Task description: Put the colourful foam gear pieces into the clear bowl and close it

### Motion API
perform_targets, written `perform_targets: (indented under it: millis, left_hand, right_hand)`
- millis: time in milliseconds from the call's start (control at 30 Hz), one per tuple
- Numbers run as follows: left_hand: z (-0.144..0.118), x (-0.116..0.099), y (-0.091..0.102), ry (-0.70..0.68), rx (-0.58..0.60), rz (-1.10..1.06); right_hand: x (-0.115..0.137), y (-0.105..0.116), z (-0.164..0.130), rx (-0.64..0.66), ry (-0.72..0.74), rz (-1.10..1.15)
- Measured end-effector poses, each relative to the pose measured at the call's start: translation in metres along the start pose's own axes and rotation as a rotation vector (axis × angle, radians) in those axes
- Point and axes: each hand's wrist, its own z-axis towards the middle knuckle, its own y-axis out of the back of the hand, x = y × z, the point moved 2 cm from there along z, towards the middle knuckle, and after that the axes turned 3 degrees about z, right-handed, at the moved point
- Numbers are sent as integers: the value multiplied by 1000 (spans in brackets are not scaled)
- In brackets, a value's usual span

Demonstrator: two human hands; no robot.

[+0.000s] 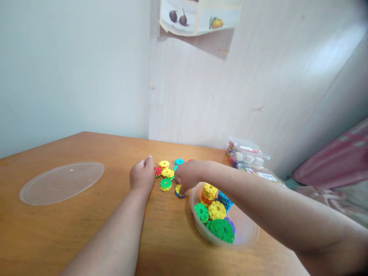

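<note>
Head view: wooden table [71, 230] set in a corner between two pale walls. Left hand [142, 176] rests knuckles-up on the table, fingers curled in loosely; whether it grips anything cannot be told. Just right of it, a red disc [157, 171] touches or nearly touches the fingertips. Right hand [186, 176] reaches in from the right, fingers pointing down and pinched narrow on a yellow-and-blue disc [179, 191] lying on the table just left of the bowl. Between the hands: a green disc [166, 184] and yellow discs [166, 168]; a blue disc [178, 161] lies farther back. Clear plastic bowl [247, 230] sits near right, under the right forearm, holding more toothed discs in green, yellow, orange, blue and purple. Clear round lid [61, 182] lies flat, well apart to the left. Far right, against the wall, clear plastic packs [248, 155] with coloured contents.
</note>
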Motion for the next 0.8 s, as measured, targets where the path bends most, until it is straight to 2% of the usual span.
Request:
perform_targets:
  millis: [267, 500, 633, 733, 800]
  left_hand:
    - [-2, -4, 1, 11, 7, -13]
    - [4, 6, -4, 5, 15, 1]
    - [5, 8, -5, -1, -5, -14]
    - [5, 7, -6, 8, -8, -45]
    - [4, 6, -5, 11, -15, -51]
  right_hand:
    - [7, -2, 7, 14, 12, -19]
    - [6, 0, 4, -27, 15, 5]
    - [-1, 11, -19, -189, -8, 86]
    - [-10, 15, -50, -367, -15, 159]
    - [-15, 11, -74, -430, -10, 198]
